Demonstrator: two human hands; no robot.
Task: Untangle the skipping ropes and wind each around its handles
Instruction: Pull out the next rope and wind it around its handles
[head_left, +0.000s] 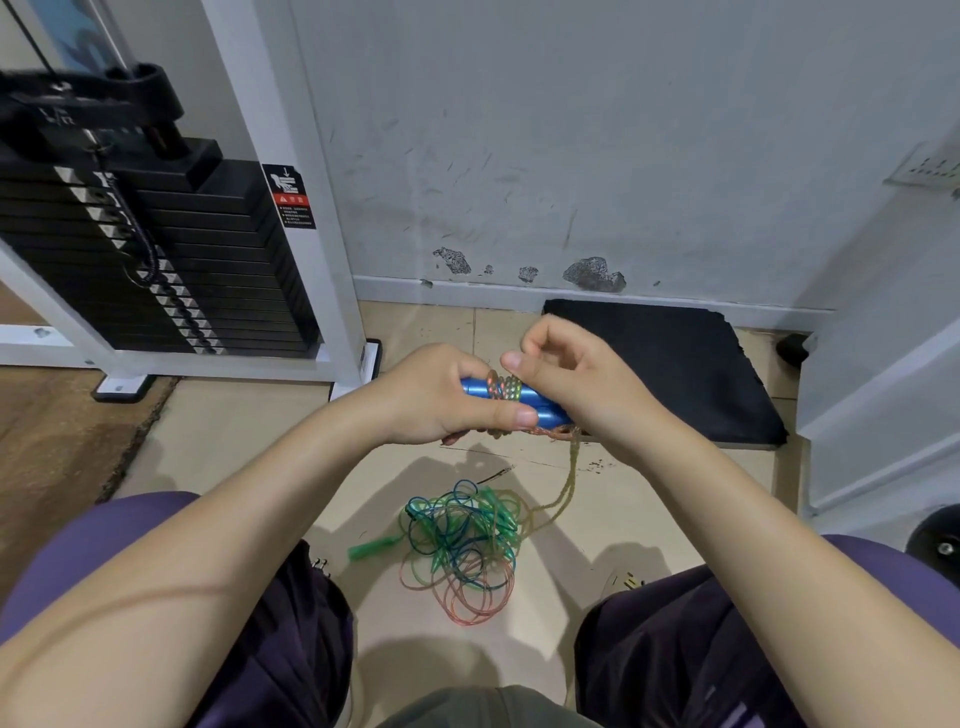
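Blue handles (524, 400): held above the floor (234, 436), long axis left-right, rope (506, 387) coiled round. Left hand (447, 395) grips them; right hand (576, 379) pinches the rope. Tangle (462, 545): on floor below.

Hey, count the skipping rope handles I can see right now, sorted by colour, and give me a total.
Blue handles: 2, held together in the left hand, rope coils around them, right hand pinching the rope
Green handle: 1, on the floor beside the tangled ropes
Total: 3 visible
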